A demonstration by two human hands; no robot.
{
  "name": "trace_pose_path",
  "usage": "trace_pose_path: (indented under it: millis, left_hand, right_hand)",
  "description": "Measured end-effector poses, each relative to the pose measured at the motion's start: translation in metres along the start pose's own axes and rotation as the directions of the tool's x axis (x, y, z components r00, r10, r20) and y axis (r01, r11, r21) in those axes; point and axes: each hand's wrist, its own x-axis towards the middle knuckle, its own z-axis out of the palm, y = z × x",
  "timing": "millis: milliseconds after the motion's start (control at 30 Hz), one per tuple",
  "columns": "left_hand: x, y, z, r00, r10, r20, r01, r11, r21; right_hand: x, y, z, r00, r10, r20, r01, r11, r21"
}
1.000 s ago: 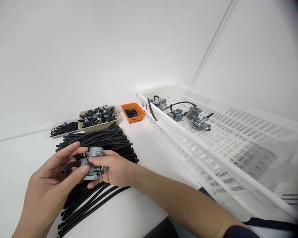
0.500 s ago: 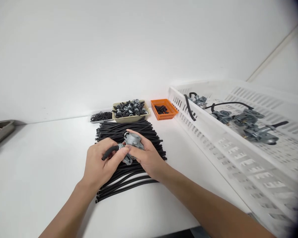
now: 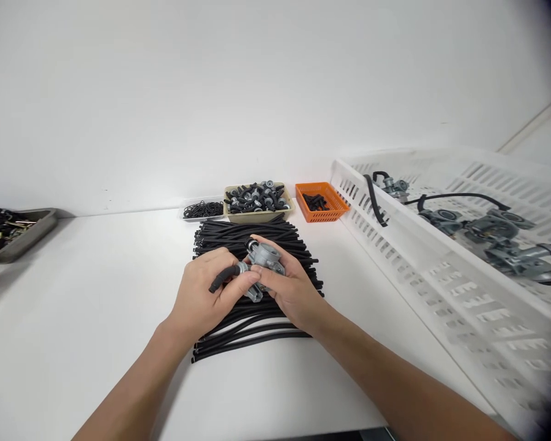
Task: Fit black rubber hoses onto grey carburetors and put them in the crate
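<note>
A grey metal carburetor [image 3: 267, 257] is held between both hands above the black hoses. My right hand [image 3: 298, 288] is closed around its body, the thumb lying across the front. My left hand [image 3: 206, 294] pinches the near left side of the carburetor, at a round metal fitting. From that fitting a short bent black hose [image 3: 224, 277] sticks out toward the lower left, over the left fingers. Part of the carburetor's underside is hidden by the fingers. Beneath the hands, a layer of long black rubber hoses [image 3: 257, 334] lies side by side on the white table [image 3: 96, 318].
Behind the hoses stand a clear tray [image 3: 202, 210] of thin black rings, a beige bin [image 3: 259, 216] of hosed metal fittings and an orange basket [image 3: 324, 215] of short black tubes. A big white crate [image 3: 422, 275] with several carburetors borders the right. A grey tray [image 3: 37, 236] of small parts sits left.
The view has turned left, so everything sits further right and more of the grey tray shows. Both hands keep their grip on the carburetor, with little change in finger position.
</note>
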Motion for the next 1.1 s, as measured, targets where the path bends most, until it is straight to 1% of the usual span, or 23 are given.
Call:
trace_pose_path:
  millis: [133, 233, 367, 467, 800, 1100]
  left_hand:
    - [-0.0013, -0.0024, -0.0016, 0.999, 0.021, 0.030, -0.022, 0.998, 0.053]
    - [-0.0023, -0.0028, -0.0004, 0.999, 0.020, 0.025, -0.022, 0.997, 0.076]
    - [-0.0025, -0.0008, 0.0015, 1.000, 0.015, 0.021, -0.016, 0.998, 0.057]
    - [-0.0018, 0.0010, 0.0011, 0.999, 0.025, 0.027, -0.026, 0.999, 0.036]
    - [-0.0014, -0.0003, -0.0023, 0.995, 0.015, 0.100, -0.017, 1.000, 0.016]
    - [-0.0003, 0.0006, -0.0036, 0.991, 0.073, 0.112, -0.074, 0.997, 0.001]
  right_hand:
    - [-0.0006, -0.0002, 0.0002, 1.000, 0.008, 0.011, -0.008, 1.000, -0.004]
    - [-0.0005, 0.0017, -0.0002, 1.000, -0.019, 0.007, 0.019, 1.000, -0.024]
    - [-0.0007, 0.0026, -0.0011, 0.998, -0.070, 0.008, 0.070, 0.995, -0.074]
    - [-0.0011, 0.0020, -0.0021, 0.997, -0.077, 0.014, 0.078, 0.992, -0.099]
    - [-0.0001, -0.0008, -0.0047, 0.998, -0.020, 0.053, 0.023, 0.998, -0.065]
    - [0.0009, -0.0060, -0.0088, 0.993, 0.079, 0.088, -0.075, 0.996, -0.048]
